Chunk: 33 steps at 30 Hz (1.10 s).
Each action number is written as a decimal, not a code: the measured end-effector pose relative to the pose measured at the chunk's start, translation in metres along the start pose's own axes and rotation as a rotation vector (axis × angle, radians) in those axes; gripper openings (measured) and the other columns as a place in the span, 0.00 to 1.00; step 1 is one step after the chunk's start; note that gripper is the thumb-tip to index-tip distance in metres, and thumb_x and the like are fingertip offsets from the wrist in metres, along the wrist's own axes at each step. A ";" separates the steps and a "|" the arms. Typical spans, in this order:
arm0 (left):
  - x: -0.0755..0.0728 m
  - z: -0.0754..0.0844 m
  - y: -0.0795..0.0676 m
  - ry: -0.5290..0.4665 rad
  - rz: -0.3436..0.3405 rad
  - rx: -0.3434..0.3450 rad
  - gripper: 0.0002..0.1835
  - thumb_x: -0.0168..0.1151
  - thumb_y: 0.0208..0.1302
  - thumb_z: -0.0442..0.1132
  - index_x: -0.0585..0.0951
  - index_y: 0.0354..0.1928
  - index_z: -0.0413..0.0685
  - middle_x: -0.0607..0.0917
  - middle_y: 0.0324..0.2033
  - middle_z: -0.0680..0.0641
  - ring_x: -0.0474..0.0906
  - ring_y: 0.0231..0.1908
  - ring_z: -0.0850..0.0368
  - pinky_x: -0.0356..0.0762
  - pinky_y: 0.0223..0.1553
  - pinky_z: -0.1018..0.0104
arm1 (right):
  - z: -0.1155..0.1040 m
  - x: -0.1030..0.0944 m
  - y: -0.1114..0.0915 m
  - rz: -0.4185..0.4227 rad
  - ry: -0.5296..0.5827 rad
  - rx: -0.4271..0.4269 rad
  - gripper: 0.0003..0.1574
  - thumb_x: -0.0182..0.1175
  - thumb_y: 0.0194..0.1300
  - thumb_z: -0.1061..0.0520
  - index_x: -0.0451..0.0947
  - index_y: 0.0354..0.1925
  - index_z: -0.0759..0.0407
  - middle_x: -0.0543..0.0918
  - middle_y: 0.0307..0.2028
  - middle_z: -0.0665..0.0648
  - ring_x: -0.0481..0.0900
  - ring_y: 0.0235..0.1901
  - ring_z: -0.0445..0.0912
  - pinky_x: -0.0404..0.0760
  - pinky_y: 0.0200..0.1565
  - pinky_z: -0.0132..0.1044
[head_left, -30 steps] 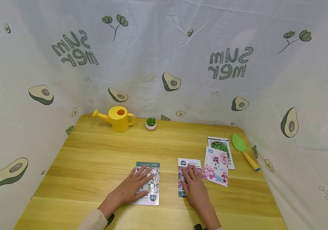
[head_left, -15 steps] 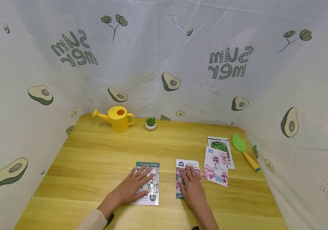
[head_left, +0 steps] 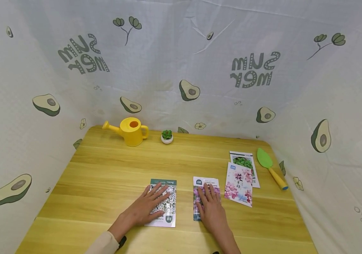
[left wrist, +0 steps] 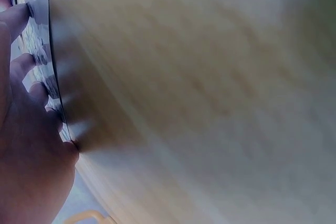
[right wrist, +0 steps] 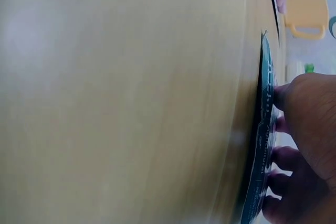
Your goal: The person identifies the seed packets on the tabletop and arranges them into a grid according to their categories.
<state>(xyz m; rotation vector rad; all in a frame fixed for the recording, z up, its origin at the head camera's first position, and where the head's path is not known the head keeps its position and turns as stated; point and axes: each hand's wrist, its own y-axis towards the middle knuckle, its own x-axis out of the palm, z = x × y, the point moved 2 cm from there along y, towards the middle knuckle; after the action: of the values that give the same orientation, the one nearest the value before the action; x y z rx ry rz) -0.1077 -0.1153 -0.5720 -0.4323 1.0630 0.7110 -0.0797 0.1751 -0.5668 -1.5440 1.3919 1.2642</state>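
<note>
My left hand point(head_left: 146, 209) rests with spread, straight fingers on a seed packet with white flowers point(head_left: 170, 201), which lies flat on the wooden table. Farther right, my right hand point(head_left: 213, 211) lies spread over a seed packet with pink flowers point(head_left: 197, 197). In the right wrist view, fingertips touch that packet's face, and its dark green end point(right wrist: 261, 145) shows lettering. A strip of bare wood separates the two packets. To the right of my right hand lies a blossom-printed packet point(head_left: 239, 184), overlapping a packet with green leaves point(head_left: 243, 162).
A yellow watering can point(head_left: 131, 132) stands at the back left, beside a small potted succulent point(head_left: 166, 137). Near the right edge lies a green trowel point(head_left: 264, 158) with a yellow handle. Printed white cloth point(head_left: 165, 70) encloses the back and sides of the table point(head_left: 82, 197).
My right hand has slid the pink-flower packet a little to the left and toward me, away from the blossom-printed packet. My left hand and its packet have stayed still.
</note>
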 end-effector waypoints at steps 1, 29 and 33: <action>0.000 0.000 0.000 -0.001 0.004 0.002 0.37 0.59 0.81 0.56 0.65 0.84 0.50 0.58 0.85 0.43 0.50 0.84 0.37 0.49 0.79 0.28 | -0.001 0.000 0.000 -0.001 0.002 -0.001 0.34 0.64 0.78 0.51 0.74 0.76 0.63 0.67 0.79 0.70 0.61 0.79 0.69 0.61 0.77 0.68; 0.009 -0.008 -0.001 -0.032 0.052 0.036 0.37 0.53 0.83 0.61 0.63 0.85 0.55 0.57 0.85 0.45 0.48 0.85 0.41 0.45 0.81 0.31 | -0.020 0.008 -0.004 0.038 -0.083 -0.076 0.35 0.65 0.76 0.50 0.76 0.75 0.61 0.71 0.77 0.69 0.66 0.77 0.68 0.68 0.74 0.66; 0.012 -0.010 -0.001 -0.042 0.069 0.045 0.37 0.55 0.82 0.60 0.64 0.85 0.54 0.58 0.85 0.44 0.48 0.85 0.40 0.45 0.80 0.29 | -0.023 0.010 -0.005 0.053 -0.077 -0.083 0.34 0.66 0.76 0.50 0.76 0.74 0.61 0.71 0.76 0.70 0.66 0.77 0.69 0.69 0.74 0.66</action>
<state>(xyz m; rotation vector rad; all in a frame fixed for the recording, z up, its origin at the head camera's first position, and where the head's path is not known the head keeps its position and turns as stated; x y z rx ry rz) -0.1099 -0.1186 -0.5873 -0.3416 1.0565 0.7529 -0.0707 0.1517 -0.5699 -1.5064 1.3544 1.4144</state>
